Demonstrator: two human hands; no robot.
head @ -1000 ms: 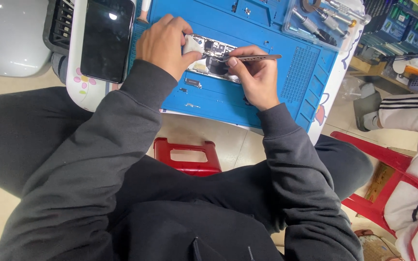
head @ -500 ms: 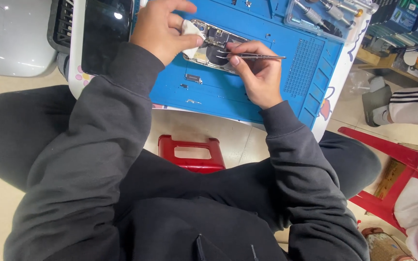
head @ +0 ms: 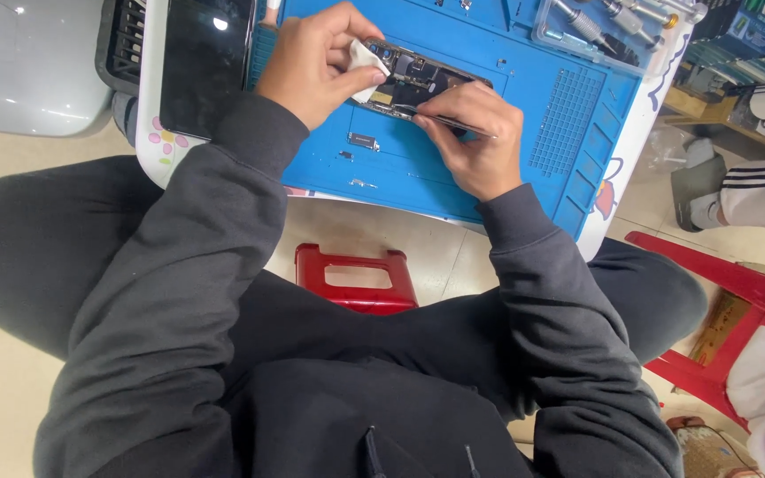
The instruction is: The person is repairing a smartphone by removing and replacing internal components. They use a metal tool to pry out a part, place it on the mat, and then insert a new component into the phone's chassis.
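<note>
- Head view looks down on a blue work mat lying on a small white desk; places below are given relative to this mat.
- An opened phone, its insides showing, lies on the mat's upper middle.
- Left hand sits at the phone's left end, thumb and fingers pinched on a small white cloth pressed against the phone.
- Right hand rests on the mat just below the phone's right part, fingers closed on thin metal tweezers whose tip touches the phone's lower edge.
- The two hands are close together, one at each side of the phone, not touching.
- A few tiny loose parts lie on the mat below the phone.
- A detached dark screen lies on the desk just left of the mat.
- A clear tray of screwdrivers sits at the mat's upper right corner.
- A red stool stands on the floor below the mat, between the person's legs.
</note>
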